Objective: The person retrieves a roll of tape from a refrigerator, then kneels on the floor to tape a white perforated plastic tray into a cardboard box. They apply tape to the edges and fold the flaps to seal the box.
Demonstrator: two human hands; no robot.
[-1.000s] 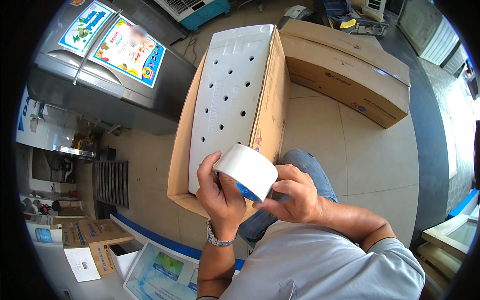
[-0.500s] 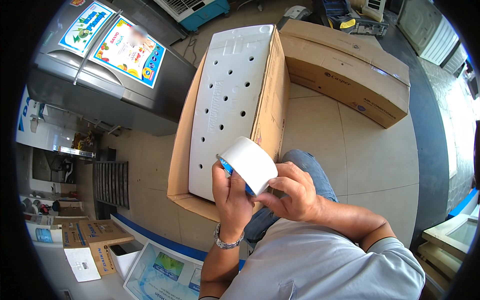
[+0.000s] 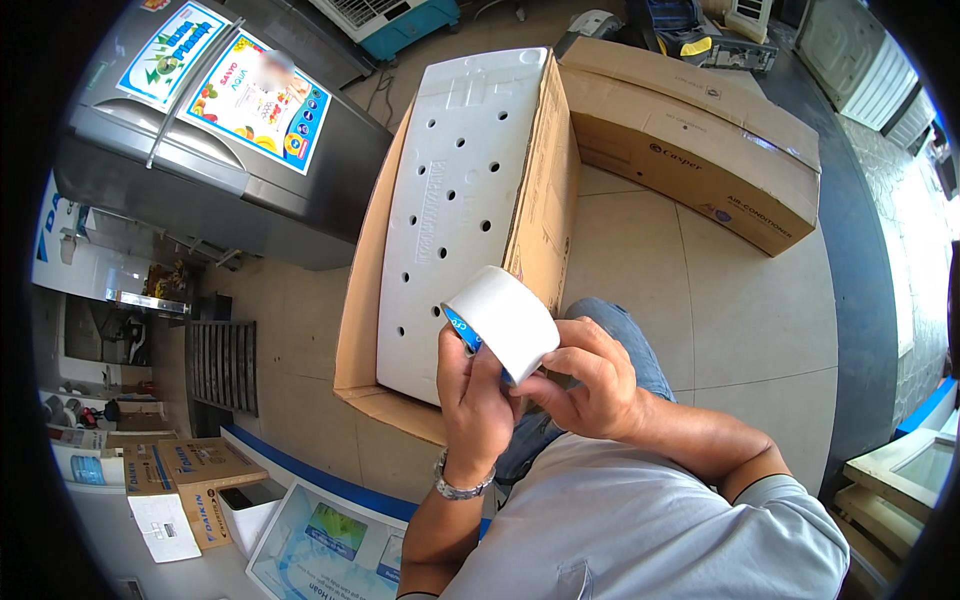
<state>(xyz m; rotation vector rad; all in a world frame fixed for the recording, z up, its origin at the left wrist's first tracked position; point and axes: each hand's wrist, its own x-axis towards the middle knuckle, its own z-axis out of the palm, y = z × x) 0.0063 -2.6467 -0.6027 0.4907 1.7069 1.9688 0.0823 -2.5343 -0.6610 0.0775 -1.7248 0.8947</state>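
Observation:
A wide roll of whitish packing tape [image 3: 505,320] with a blue core is held up in front of me. My left hand [image 3: 478,400] grips it from below, fingers in and around the core. At its right edge, my right hand [image 3: 590,375] pinches with thumb and fingertips; whether a tape end is between them I cannot make out. Beneath the roll lies a long open cardboard box [image 3: 540,190], and a white foam block [image 3: 440,225] with several round holes fills it.
Beyond the open box, a closed long carton [image 3: 690,150] lies at the right. A grey refrigerator [image 3: 270,190] stands at the left. Smaller cartons [image 3: 200,475] sit at the lower left, and a dark slatted rack [image 3: 222,365] is on the floor. My knee [image 3: 625,345] is beside the box.
Both hands and the tape roll have shifted slightly, with the roll moving a little up and right and turning to show more of its blue core. The box has stayed put.

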